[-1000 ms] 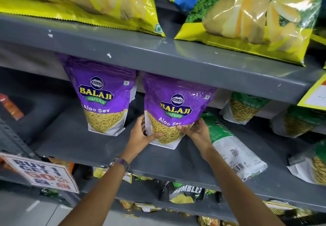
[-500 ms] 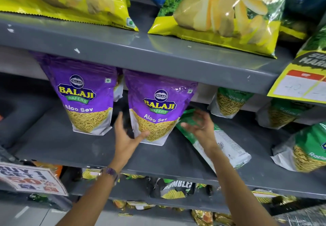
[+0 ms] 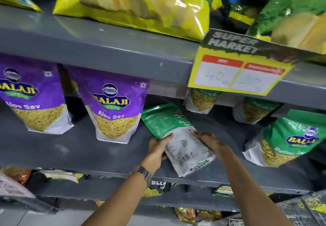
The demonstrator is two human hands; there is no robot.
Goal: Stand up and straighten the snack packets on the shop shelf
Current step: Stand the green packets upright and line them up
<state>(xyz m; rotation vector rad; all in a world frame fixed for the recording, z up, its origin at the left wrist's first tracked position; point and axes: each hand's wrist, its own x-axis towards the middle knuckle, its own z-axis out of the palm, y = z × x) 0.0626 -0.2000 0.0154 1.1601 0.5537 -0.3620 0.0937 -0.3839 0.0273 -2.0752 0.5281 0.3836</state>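
Head cam, close, facing fwd/down at grey shelf (image 3: 109,49).

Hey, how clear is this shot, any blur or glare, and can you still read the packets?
Head view: motion blur smears the right hand, the chip bags on the top shelf and the price tag, whose handwritten figures are hard to read. Glare streaks those bags' glossy film. "Aloo Sev" on the purple packet reads fine; the lying green packet between both hands, left hand included, is softer. The wide lens bends the shelf edges.
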